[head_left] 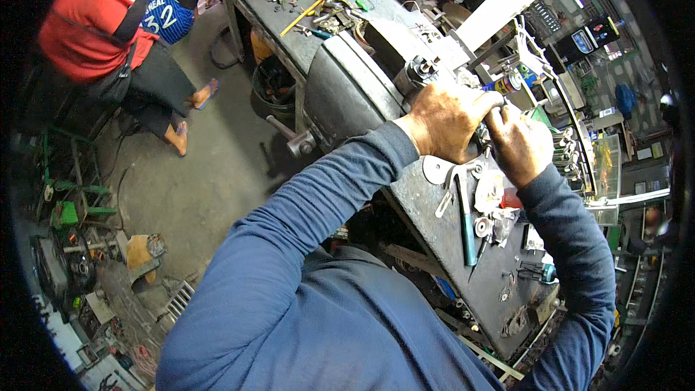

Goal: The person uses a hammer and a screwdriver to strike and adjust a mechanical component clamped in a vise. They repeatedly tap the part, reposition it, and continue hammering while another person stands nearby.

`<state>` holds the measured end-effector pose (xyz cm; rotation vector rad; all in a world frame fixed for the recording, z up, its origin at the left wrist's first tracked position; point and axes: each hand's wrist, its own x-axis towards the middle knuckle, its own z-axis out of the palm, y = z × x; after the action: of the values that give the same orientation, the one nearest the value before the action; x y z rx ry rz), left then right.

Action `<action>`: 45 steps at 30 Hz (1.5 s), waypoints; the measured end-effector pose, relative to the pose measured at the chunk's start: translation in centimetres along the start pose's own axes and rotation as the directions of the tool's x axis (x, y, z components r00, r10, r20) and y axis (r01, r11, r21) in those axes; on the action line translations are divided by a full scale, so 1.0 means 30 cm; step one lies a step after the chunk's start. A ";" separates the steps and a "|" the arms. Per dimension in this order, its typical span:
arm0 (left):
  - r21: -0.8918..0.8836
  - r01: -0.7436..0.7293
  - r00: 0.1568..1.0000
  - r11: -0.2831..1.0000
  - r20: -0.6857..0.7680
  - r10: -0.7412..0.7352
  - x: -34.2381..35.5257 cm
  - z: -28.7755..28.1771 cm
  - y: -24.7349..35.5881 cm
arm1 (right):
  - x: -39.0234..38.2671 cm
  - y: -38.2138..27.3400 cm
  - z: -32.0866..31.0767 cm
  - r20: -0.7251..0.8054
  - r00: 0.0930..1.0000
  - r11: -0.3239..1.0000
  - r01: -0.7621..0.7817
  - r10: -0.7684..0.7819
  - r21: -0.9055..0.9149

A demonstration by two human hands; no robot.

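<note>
My left hand point(443, 123) and my right hand point(523, 143) meet over the workbench point(427, 206), fingers bent and closed. Between them shows a bit of a small dark metal part, mostly covered by the fingers, so its kind cannot be told. Just left of the hands stands a large grey bench vise point(347, 87) with its screw handle point(289, 136) toward the floor side. Close behind my left hand is a cylindrical metal piece point(414, 74). Below the hands lie a hammer with a teal handle point(468, 235), a ring-shaped part point(483, 226) and a crumpled clear bag point(499, 228).
Tools and small parts, with a yellow pencil-like stick point(300, 17), litter the bench's far end. A white machine arm point(499, 11) rises at the back right. A spray can point(504, 83) is behind my right hand. A person in red point(90, 29) is at far left, beside another in blue.
</note>
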<state>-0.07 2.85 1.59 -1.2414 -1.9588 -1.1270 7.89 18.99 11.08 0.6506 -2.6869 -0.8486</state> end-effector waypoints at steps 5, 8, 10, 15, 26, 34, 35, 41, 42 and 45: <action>0.127 -0.005 1.000 0.992 -0.025 0.009 0.017 0.026 0.016 | 0.006 0.080 0.115 -0.140 0.985 0.995 0.102 -0.102 -0.007; 0.113 -0.065 0.997 0.991 -0.036 0.070 0.012 0.028 0.008 | -0.025 0.033 0.107 -0.100 0.995 1.000 -0.008 0.006 -0.018; 0.131 -0.059 0.998 0.990 -0.030 0.064 -0.002 0.030 0.007 | -0.035 -0.025 0.071 -0.092 0.993 0.997 -0.073 0.069 -0.034; 0.041 -0.113 0.972 0.993 -0.201 0.119 -0.034 0.007 -0.004 | -0.032 -0.166 -0.046 -0.088 0.986 0.984 -0.153 0.145 -0.095; 0.139 0.061 0.980 0.988 -0.194 -0.033 -0.027 0.008 0.017 | 0.062 0.025 -0.022 -0.103 0.975 0.978 0.187 -0.196 -0.091; 0.244 -0.118 0.961 0.963 -0.218 0.173 -0.010 0.086 0.032 | -0.089 0.006 0.034 -0.176 0.983 0.994 0.068 -0.052 0.085; 0.270 -0.122 0.960 0.955 -0.212 0.183 -0.005 0.077 0.029 | -0.086 0.008 0.040 -0.180 0.983 0.992 0.060 -0.040 0.108; 0.367 -0.069 0.954 0.928 -0.248 0.169 -0.096 0.055 0.187 | -0.127 0.091 0.058 -0.144 0.968 0.839 -0.099 0.205 0.535; 0.350 -0.053 0.939 0.935 -0.300 0.166 -0.153 0.053 0.236 | -0.161 0.107 0.090 -0.002 0.972 0.793 -0.189 0.234 0.580; 0.144 0.179 0.983 0.973 0.003 -0.181 -0.430 -0.012 0.283 | -0.343 0.093 0.308 0.176 0.937 0.388 -0.289 0.301 0.875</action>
<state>13.04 -1.28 -5.46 -1.0180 -2.1589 -1.0426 12.57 30.44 4.33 0.2742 -2.9336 0.8069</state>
